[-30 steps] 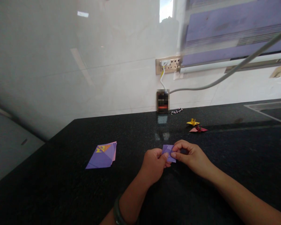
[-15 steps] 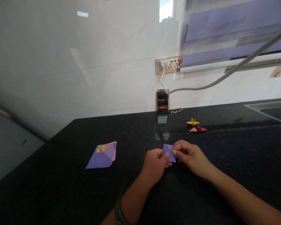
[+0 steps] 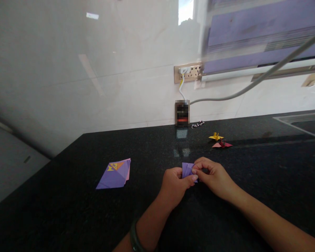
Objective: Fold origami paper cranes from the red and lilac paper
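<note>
Between both hands is a small folded piece of purple origami paper (image 3: 187, 169), with crease lines showing on its upper face. My left hand (image 3: 174, 183) grips its lower left part, the thumb lying across the front. Fingertips of my right hand (image 3: 216, 176) pinch its right edge, close to the left thumb. Fingers cover the lower and right parts of the paper. To the left, a stack of origami paper (image 3: 114, 176) lies on the counter, purple on top with a yellow and orange pattern and pink underneath.
A yellow paper crane (image 3: 216, 137) and a red-and-pink paper crane (image 3: 222, 144) stand on the black counter (image 3: 68, 210) beyond my right hand. Against the wall are a blurred dark box (image 3: 182, 113) with cables and a beaded string (image 3: 198, 124). A sink edge (image 3: 299, 129) shows at right.
My left thumb has slid right across the purple paper towards the right fingertips. The paper has turned slightly in my hands, and more of its left face shows.
</note>
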Demonstrator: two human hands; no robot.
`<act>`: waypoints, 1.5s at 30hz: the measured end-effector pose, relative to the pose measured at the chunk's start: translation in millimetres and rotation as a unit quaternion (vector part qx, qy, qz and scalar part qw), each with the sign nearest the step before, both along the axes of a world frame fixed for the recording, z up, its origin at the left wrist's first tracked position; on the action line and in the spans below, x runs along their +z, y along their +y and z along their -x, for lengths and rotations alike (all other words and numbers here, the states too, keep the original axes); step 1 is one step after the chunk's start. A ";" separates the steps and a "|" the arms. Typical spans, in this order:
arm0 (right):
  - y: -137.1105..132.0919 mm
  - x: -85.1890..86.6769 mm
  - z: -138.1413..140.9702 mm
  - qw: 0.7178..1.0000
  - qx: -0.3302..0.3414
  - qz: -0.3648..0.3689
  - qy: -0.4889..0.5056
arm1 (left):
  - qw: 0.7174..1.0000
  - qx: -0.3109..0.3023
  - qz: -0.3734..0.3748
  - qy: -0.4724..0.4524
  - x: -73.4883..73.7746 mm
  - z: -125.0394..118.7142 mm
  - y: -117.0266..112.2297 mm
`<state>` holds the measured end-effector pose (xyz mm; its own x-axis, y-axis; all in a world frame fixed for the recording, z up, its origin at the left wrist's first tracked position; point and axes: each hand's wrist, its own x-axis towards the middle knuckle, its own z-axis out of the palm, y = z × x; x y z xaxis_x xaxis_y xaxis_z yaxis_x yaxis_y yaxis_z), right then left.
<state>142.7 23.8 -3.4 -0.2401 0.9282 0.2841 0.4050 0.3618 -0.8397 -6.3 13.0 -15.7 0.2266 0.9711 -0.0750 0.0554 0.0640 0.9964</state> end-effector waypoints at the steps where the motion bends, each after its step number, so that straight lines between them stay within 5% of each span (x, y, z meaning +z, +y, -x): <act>1: -0.4 0.3 0.4 1.000 -0.001 -0.003 -0.002 | 1.000 0.004 -0.002 0.002 -0.3 -0.2 0.2; 15: 1.9 -2.6 -5.5 0.997 0.034 0.050 0.038 | 0.998 0.032 0.049 0.005 9.3 -0.3 2.6; 20: 3.4 0.1 -10.0 0.986 0.086 0.111 0.094 | 0.997 -0.027 0.049 0.051 12.2 4.2 3.1; 29: -1.9 5.4 -12.4 0.958 0.200 0.203 -0.012 | 0.968 -0.159 -0.073 0.182 7.8 24.7 1.6; 32: -3.9 4.7 -9.3 0.963 0.174 0.205 0.008 | 0.976 -0.130 -0.076 0.156 12.0 24.8 2.9; 38: -7.3 -5.0 10.5 0.956 -0.006 0.200 0.215 | 0.997 0.055 -0.001 -0.062 17.7 15.8 8.0; 45: -17.6 -9.4 21.2 0.947 -0.010 0.196 0.256 | 0.996 0.039 -0.027 -0.072 20.5 8.4 1.4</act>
<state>121.5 6.2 -12.7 -0.1463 0.9892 -0.0083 -0.0874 -0.0213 -0.9959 -14.6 14.4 4.8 0.1543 0.9880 0.0050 -0.0917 0.0093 0.9957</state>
